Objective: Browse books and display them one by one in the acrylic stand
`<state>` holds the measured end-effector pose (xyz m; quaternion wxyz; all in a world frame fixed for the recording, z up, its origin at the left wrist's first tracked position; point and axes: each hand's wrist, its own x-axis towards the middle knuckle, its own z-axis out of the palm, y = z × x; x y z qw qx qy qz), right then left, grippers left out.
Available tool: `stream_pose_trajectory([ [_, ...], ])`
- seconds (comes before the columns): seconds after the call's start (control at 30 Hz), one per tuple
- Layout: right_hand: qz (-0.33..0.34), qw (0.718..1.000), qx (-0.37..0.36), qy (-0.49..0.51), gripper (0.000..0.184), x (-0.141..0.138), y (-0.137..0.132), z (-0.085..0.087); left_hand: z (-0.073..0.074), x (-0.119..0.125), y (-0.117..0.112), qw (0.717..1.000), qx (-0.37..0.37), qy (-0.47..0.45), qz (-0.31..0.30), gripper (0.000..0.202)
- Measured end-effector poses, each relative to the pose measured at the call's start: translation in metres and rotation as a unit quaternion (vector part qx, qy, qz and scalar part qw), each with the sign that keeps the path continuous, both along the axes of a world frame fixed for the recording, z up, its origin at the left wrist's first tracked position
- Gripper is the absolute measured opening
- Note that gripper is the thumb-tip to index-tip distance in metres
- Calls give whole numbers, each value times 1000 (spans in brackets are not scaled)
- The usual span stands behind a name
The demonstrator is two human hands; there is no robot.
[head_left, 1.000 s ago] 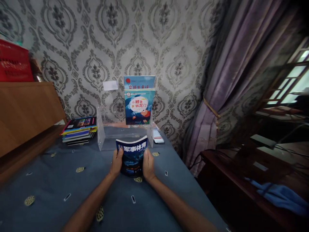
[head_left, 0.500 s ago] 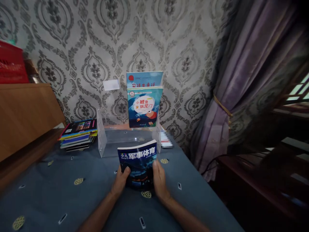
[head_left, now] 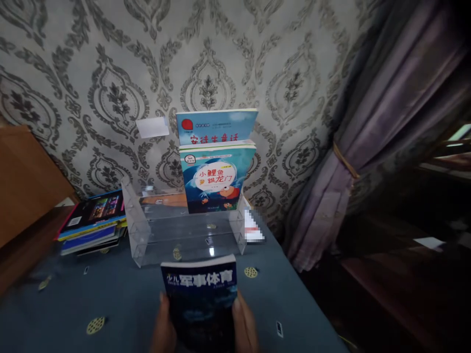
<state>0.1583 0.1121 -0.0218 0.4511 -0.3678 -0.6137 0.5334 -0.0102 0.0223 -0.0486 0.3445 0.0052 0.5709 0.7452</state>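
A dark blue magazine (head_left: 202, 304) with white lettering is held upright between my two hands, low in the view. My left hand (head_left: 164, 326) grips its left edge and my right hand (head_left: 245, 321) its right edge, both closed on it; the fingers behind the cover are hidden. Just beyond it stands a clear tiered rack (head_left: 138, 230). On the rack's right side, a teal picture book (head_left: 217, 184) stands in front of a taller blue book (head_left: 217, 125). The rack's lower front tiers hold no books.
Left of the rack lies a stack of books and magazines (head_left: 93, 220). A wooden cabinet (head_left: 29, 181) is at the far left. Partly blurred white paper (head_left: 253, 228) lies to the rack's right on the blue tablecloth (head_left: 136, 304). A purple curtain (head_left: 331, 171) hangs at the right.
The view has come closer to the rack and tilted up. The magazine and both hands now appear lower in the picture, with the grip kept. The books on the rack stay in place.
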Motion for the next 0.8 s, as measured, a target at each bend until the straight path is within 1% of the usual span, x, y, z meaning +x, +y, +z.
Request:
stream_pose_trajectory([
  [0.07,-3,1000,-7,6,36,-5,2,7,24,4,10,999,15,28,15,68],
  [0.13,8,1000,-3,21,42,-14,6,12,44,6,17,998,47,51,8,66],
  [0.2,50,997,21,47,45,-22,11,19,59,6,20,993,92,72,-5,62],
  [0.27,93,992,59,68,48,-29,13,28,67,6,19,987,122,106,-5,59],
  [0.3,115,988,81,64,49,-31,14,31,69,6,18,983,132,130,-3,57],
  [0.37,112,986,117,44,49,-34,15,36,69,7,12,975,133,177,20,53],
  [0.43,105,985,137,17,47,-36,18,35,66,8,6,974,100,199,39,50],
  [0.5,123,981,153,0,41,-37,23,31,62,10,-1,977,68,196,41,47],
  [0.57,135,979,155,-2,36,-38,29,26,59,11,-7,980,54,187,32,45],
  [0.63,149,978,149,3,36,-40,33,23,59,11,-14,982,48,180,16,44],
  [0.8,189,969,158,15,40,-47,39,24,65,1,-32,981,27,185,-43,43],
])
